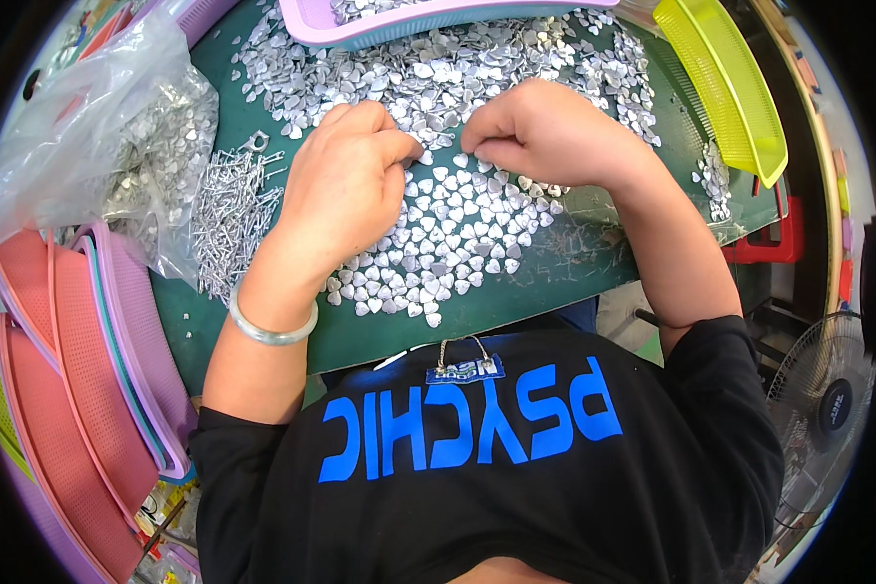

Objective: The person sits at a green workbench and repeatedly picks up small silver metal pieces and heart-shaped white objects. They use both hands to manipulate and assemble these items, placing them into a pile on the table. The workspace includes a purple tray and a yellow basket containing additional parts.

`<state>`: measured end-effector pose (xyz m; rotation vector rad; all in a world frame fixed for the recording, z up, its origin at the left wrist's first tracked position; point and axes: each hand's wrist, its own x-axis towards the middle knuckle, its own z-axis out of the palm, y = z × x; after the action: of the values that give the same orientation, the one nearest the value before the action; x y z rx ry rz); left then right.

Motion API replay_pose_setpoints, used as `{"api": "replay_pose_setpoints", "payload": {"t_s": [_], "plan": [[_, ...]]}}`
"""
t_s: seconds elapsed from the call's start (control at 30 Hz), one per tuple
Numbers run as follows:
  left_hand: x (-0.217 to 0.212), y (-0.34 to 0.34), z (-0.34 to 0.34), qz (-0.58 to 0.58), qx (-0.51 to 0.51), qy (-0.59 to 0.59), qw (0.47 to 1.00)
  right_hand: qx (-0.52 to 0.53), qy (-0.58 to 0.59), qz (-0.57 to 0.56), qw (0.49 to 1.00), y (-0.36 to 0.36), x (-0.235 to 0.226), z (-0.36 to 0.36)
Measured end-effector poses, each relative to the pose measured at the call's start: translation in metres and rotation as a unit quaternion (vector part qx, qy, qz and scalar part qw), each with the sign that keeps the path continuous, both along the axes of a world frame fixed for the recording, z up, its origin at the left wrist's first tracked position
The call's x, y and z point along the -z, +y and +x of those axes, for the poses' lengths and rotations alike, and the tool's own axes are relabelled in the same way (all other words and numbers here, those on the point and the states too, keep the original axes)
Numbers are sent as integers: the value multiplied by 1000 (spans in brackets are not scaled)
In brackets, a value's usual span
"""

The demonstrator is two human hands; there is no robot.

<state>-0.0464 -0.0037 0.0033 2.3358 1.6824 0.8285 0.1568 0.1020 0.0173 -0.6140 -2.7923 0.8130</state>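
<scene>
Small silver heart-shaped pieces [448, 234] lie in a loose single layer on the green tabletop, between my forearms. Beyond them, more of the same hearts form a dense heap [438, 68]. My left hand [350, 180] is closed at the near edge of the heap, its thumb and forefinger pinched together. Facing it a short way to the right, my right hand [545, 131] also pinches, its fingertips down by the hearts. What either pinch holds is too small or too hidden to tell. Left of my left wrist is a pile of thin silver metal links [234, 214].
A clear plastic bag [165, 146] of silver pieces sits at the left. A pink-purple basket [331, 34] holds hearts at the back; a yellow-green basket [735, 88] stands at the far right. Stacked coloured baskets [88, 360] lean at the left edge. A fan [818, 409] stands low right.
</scene>
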Motion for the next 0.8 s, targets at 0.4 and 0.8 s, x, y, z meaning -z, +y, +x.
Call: {"api": "replay_pose_setpoints", "payload": {"t_s": [0.4, 0.8], "plan": [[6, 2, 10, -9, -22, -14, 1000, 35, -1, 18, 999, -9, 10, -7], [6, 2, 13, -28, -41, -13, 999, 35, -4, -23, 999, 3, 1, 2]]}}
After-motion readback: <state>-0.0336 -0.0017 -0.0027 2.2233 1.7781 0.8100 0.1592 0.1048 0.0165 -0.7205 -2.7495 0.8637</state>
